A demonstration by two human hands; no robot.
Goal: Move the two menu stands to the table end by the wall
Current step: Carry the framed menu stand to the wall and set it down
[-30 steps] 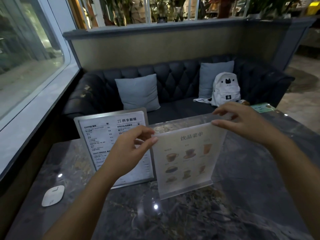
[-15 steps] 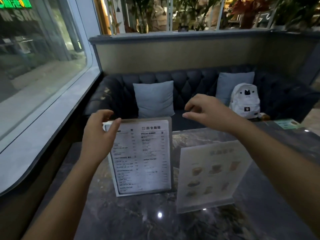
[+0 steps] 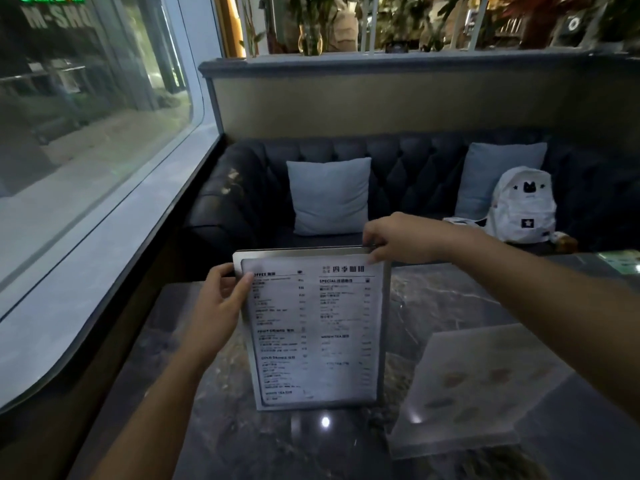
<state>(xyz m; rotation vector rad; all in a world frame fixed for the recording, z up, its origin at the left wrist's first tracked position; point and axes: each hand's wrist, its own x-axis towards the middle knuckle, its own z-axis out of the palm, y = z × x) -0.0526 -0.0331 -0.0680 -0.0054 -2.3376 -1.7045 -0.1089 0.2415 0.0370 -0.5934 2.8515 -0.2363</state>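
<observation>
A metal-framed menu stand with black text on white stands upright on the dark marble table. My left hand grips its upper left edge, thumb on the front. My right hand pinches its top right corner. To the right a clear acrylic menu stand with drink pictures rests on the table, apart from both hands.
A window wall with a grey sill runs along the table's left end. Behind the table is a dark tufted sofa with two grey cushions and a white backpack. A green card lies at the far right.
Both hands let go of the acrylic stand, which now rests on the table, and moved left onto the metal-framed stand, closing on its top corners.
</observation>
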